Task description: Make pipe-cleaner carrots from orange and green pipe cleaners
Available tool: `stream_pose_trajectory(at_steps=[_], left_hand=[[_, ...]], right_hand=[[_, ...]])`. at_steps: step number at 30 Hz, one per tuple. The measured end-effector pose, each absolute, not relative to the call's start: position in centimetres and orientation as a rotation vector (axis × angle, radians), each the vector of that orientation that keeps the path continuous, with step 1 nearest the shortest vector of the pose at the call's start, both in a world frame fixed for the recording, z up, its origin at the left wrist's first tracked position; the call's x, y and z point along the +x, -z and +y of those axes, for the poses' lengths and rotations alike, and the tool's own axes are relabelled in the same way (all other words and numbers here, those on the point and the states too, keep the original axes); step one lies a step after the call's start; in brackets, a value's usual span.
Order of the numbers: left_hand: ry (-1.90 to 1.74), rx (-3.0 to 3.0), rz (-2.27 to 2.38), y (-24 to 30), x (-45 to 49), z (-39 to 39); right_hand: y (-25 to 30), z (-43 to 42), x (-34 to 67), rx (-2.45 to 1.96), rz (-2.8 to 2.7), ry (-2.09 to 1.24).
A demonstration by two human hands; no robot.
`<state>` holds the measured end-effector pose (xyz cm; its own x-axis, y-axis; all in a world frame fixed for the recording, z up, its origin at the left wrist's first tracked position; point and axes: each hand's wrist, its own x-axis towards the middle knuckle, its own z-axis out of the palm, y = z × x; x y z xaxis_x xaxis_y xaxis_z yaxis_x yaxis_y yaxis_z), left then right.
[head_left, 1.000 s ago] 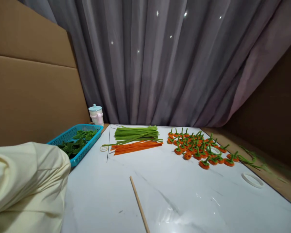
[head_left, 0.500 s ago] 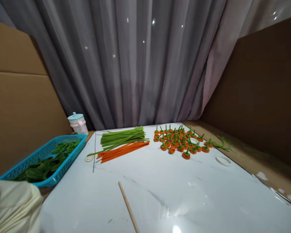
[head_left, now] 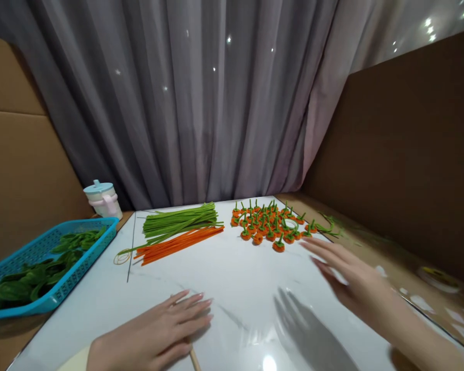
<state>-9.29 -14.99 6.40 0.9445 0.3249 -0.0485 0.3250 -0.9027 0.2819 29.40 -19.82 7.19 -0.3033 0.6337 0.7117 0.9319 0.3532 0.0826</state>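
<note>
At the lower left, my left hand lies with its fingers stretched out over a thin wooden stick. Only the near end of the stick shows clearly; whether the hand presses on it I cannot tell. My right hand reaches in from the right above the white tabletop, fingers extended and thumb apart, casting a shadow below. Its fingertips are close to a cluster of small orange pumpkin-like pieces with green stems. A white ring that lay at this spot is now covered by the right hand or nearly so.
Green pipe cleaners and orange pipe cleaners lie in bundles at the back. A blue basket of green leaf pieces stands left, before a lidded cup. Another white ring sits among the orange pieces. Cardboard walls flank the table.
Both hands have come into view, the left over the wooden stick and the right near the orange pieces. The camera view has shifted, so the scene sits further left.
</note>
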Motion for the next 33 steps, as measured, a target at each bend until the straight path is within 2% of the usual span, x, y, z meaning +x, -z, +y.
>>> stream_pose_trajectory(at_steps=[3,9,17,23,29,33], left_hand=[[-0.064,2.789,0.556,-4.4,-9.0,-14.5],[-0.231,2.795,0.749,-1.4,-9.2,-13.7],[-0.394,2.805,1.009,0.2,-9.4,-12.6],[-0.519,2.727,1.476,-0.6,-11.5,-6.9],[-0.290,2.733,1.609,-1.8,-11.5,-2.6],[-0.260,2.700,1.619,-1.6,-10.9,-1.4]], right_hand=[[-5.9,-13.9,27.5,-1.439,-2.370,0.547],[-2.6,-7.6,25.5,-1.383,-2.623,0.739],[-0.4,-7.3,25.5,-1.370,-2.564,0.801],[1.0,-6.9,26.0,-1.367,-2.487,0.730],[3.0,-6.2,26.7,-1.377,-2.422,0.602],[2.8,-6.2,26.5,-1.420,-2.415,0.555]])
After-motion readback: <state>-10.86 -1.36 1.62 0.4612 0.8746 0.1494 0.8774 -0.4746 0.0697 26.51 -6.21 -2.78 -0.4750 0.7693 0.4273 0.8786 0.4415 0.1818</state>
